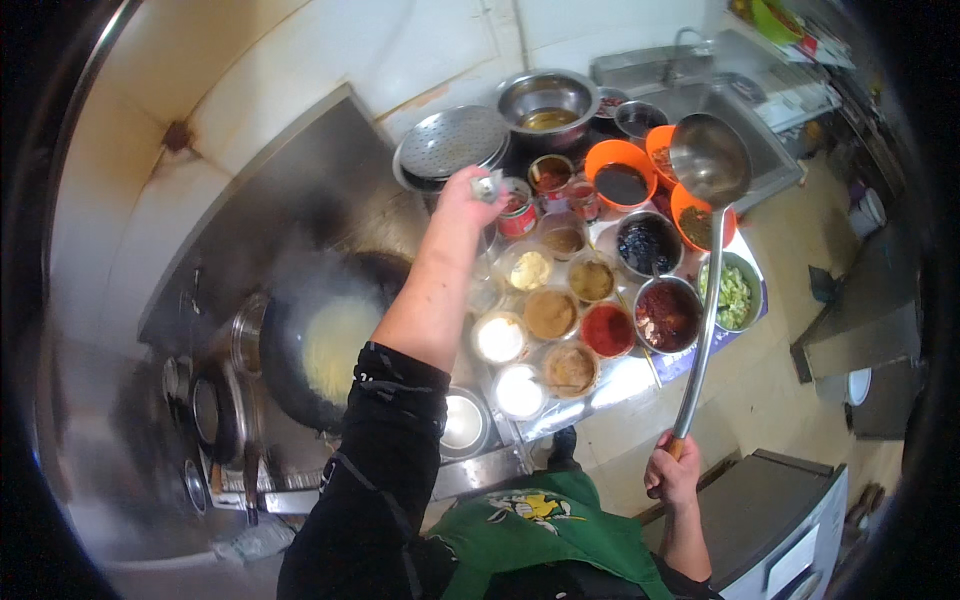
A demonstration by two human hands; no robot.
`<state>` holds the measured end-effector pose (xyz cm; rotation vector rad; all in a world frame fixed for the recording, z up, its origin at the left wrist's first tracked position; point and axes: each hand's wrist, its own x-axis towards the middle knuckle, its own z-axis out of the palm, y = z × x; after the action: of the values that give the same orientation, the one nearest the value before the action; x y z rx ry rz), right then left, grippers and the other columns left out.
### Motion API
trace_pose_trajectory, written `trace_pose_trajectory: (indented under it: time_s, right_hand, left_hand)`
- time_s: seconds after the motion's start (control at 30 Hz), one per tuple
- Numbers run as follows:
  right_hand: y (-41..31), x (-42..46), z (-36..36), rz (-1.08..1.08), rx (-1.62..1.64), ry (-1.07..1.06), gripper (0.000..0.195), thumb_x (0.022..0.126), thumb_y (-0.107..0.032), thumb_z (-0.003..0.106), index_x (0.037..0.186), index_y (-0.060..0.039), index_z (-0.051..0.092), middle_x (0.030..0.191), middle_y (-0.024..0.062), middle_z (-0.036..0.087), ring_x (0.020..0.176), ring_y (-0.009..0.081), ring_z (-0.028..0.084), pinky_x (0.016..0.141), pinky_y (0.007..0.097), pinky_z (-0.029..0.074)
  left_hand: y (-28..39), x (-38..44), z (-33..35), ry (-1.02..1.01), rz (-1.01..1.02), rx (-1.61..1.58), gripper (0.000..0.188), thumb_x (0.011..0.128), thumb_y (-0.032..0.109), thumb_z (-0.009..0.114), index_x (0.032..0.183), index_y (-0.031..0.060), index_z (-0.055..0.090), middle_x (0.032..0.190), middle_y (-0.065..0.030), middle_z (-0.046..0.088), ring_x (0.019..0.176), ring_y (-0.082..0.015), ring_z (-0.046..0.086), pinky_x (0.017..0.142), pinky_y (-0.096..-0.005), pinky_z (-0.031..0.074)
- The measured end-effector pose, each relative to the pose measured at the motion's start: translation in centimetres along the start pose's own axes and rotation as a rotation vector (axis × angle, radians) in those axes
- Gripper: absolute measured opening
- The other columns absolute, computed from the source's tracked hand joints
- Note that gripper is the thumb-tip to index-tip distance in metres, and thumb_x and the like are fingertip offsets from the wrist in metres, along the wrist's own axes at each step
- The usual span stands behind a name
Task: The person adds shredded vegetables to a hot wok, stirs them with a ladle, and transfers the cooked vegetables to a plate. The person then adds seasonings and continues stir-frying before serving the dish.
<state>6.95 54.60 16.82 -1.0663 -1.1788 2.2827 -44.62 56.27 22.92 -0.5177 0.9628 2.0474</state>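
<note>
My right hand (pixel 675 471) grips the wooden handle end of a long metal ladle (pixel 712 161). The ladle's bowl hangs near the orange bowls at the far right of the seasoning table. My left hand (pixel 465 199) reaches far forward, fingers closed around a small pale, shiny object (pixel 486 187) whose kind is unclear. Just beyond that hand sits a perforated metal strainer (pixel 454 142); close on its right stands an opened red tin can (pixel 517 217). Left of my forearm, a dark wok (pixel 281 375) holds steaming pale-yellow liquid (pixel 341 349).
Several tubs of powder, such as a red one (pixel 607 330), crowd the table beside a pot of dark red sauce (pixel 667 315). Chopped greens fill a bowl (pixel 731 292). Behind stand a steel basin (pixel 547 109) and a sink (pixel 757 142). A white-sided appliance (pixel 757 510) is at lower right.
</note>
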Motion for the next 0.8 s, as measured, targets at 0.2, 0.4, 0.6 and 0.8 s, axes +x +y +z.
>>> trace_pose_trajectory:
  time_s: [0.2,0.4,0.6,0.8]
  right_hand:
    - [0.8,1.5,4.5,0.008,0.009,-0.108,0.016,0.081,0.004,0.047,0.094,-0.0035,0.042,0.055,0.0033,0.041,0.036,0.0123,0.041,0.034,0.0269,0.039]
    - [3.6,0.8,12.1,0.050,-0.165,-0.328,0.015,0.082,0.002,0.050,0.095,-0.0027,0.042,0.055,0.0025,0.042,0.037,0.0110,0.041,0.034,0.0244,0.039]
    - [9.9,-4.0,22.6,0.048,-0.342,-0.557,0.026,0.087,-0.006,0.055,0.111,-0.0004,0.047,0.063,0.0014,0.047,0.044,0.0087,0.045,0.040,0.0215,0.039]
    - [13.7,-11.6,30.1,0.190,-0.584,-0.507,0.023,0.086,-0.005,0.055,0.108,0.0006,0.050,0.065,0.0012,0.048,0.045,0.0081,0.045,0.039,0.0217,0.038]
  left_hand:
    - [-2.7,-15.6,-9.0,-0.303,-0.088,-0.364,0.045,0.072,0.002,0.057,0.114,-0.0078,0.043,0.099,-0.0209,0.051,0.085,-0.0294,0.054,0.071,-0.0382,0.049]
    - [2.9,-30.5,-30.8,-0.480,0.376,0.119,0.060,0.066,0.011,0.064,0.119,-0.0116,0.046,0.104,-0.0217,0.058,0.089,-0.0280,0.062,0.081,-0.0385,0.053]
    - [7.6,-42.7,-52.3,0.326,0.745,0.254,0.060,0.068,-0.008,0.061,0.124,-0.0011,0.041,0.102,-0.0155,0.057,0.087,-0.0250,0.061,0.075,-0.0388,0.054]
    - [8.3,-48.2,-66.5,0.423,0.546,0.118,0.050,0.071,0.001,0.061,0.119,-0.0011,0.045,0.095,-0.0117,0.058,0.080,-0.0236,0.061,0.071,-0.0359,0.053]
